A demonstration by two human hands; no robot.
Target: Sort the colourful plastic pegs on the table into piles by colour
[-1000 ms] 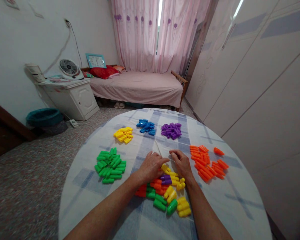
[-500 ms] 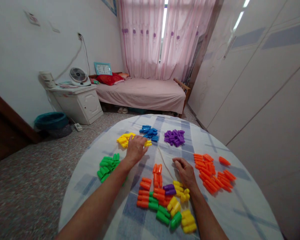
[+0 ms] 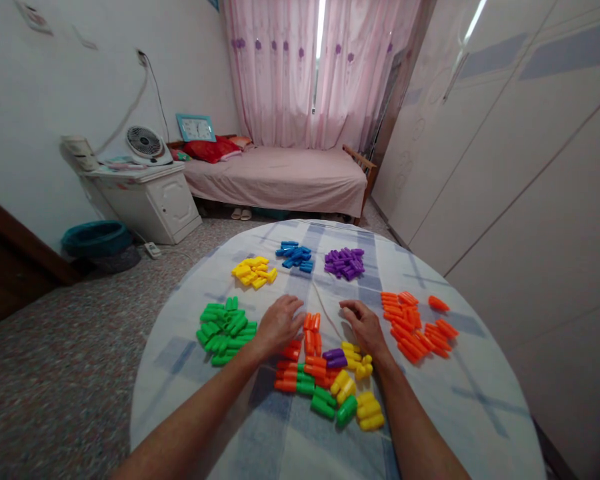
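My left hand [image 3: 281, 323] is over the table, just left of an upright orange row of joined pieces [image 3: 312, 335]. Its fingers curl down and hide what they grip, seemingly yellow pieces picked off the pile. My right hand [image 3: 364, 325] rests to the right of that row, fingers loosely bent and apart, with nothing visible in them. Between my forearms lies a joined figure of bullet-shaped plastic blocks, with purple blocks [image 3: 336, 359], yellow blocks [image 3: 370, 411] and green blocks [image 3: 323, 403]. The yellow pile [image 3: 253, 272] lies beyond my left hand.
Around the round cloth-covered table [image 3: 460, 413] are a green pile [image 3: 225, 330], a blue pile [image 3: 294, 255], a purple pile [image 3: 345, 263] and an orange pile [image 3: 415, 327]. A thin pale cord [image 3: 325, 307] runs between my hands. A bed [image 3: 280, 173] stands behind.
My left hand has left the yellow pile and come back toward me, beside the orange row. Yellow pieces that were at its fingertips are gone from that spot. My right hand stays nearly in place.
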